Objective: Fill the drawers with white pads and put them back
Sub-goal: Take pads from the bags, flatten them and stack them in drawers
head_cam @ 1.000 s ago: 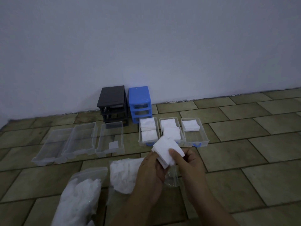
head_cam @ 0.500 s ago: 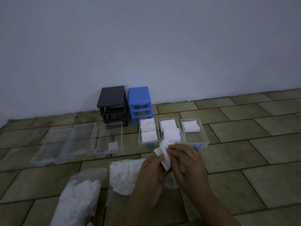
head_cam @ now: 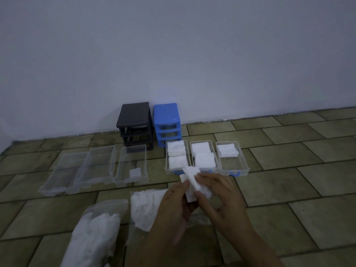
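Drawers: six clear drawers stand out of the black frame [head_cam: 135, 120] and blue frame [head_cam: 167, 123], in a row on the floor, presumably for loading from above; right-most drawer [head_cam: 234, 166] is half filled.
Pads: a small stack of white pads [head_cam: 191, 183] is held above the floor, near the blue-handled drawers.
Grip: left hand [head_cam: 173, 207] and right hand [head_cam: 221, 195] both pinch the stack, fingers curled on it; apparently squaring it.
Supply: bags of pads [head_cam: 96, 234] lie near the hands.

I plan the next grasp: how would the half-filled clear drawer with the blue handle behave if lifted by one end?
Probably light and fairly stiff: the rightmost drawer is thin clear plastic. Its one pad stack sits loose at the far end, so tilting would likely slide it. The smooth walls may be slippery.
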